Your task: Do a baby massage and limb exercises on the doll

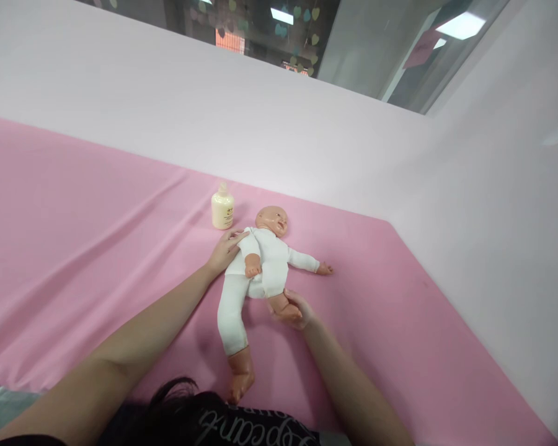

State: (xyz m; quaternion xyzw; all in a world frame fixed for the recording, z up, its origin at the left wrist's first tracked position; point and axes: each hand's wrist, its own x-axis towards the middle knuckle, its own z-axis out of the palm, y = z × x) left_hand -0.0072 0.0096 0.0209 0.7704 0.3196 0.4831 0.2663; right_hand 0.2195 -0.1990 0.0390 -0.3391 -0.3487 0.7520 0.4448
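1. Head view: a baby doll [265,260] in a white bodysuit lies on a pink sheet [74,248], head toward the far side, legs toward the near side.
2. Left hand [225,251]: rests flat against the doll's left-side shoulder and upper arm, fingers extended and touching the white cloth; the grip is released, pressing rather than closing on anything.
3. Right hand [297,310]: lies at the doll's near right side, fingers curled around the doll's bare foot [281,305]; the grip is closed on that foot, and the leg is bent up toward the body.
4. Doll's other leg [231,316]: stretched toward the near edge, its bare foot close to the person's chest, free of both hands.
5. Doll's arms: one forearm lies across the torso between the two hands; the other arm [307,262] reaches out to the right on the sheet, apart from the right hand.
6. Cream bottle [222,209]: stands upright on the sheet just far of the left hand and to the left of the doll's head, not touched by either hand.
7. Pale wall [260,124]: rises behind the sheet on the far and right sides.
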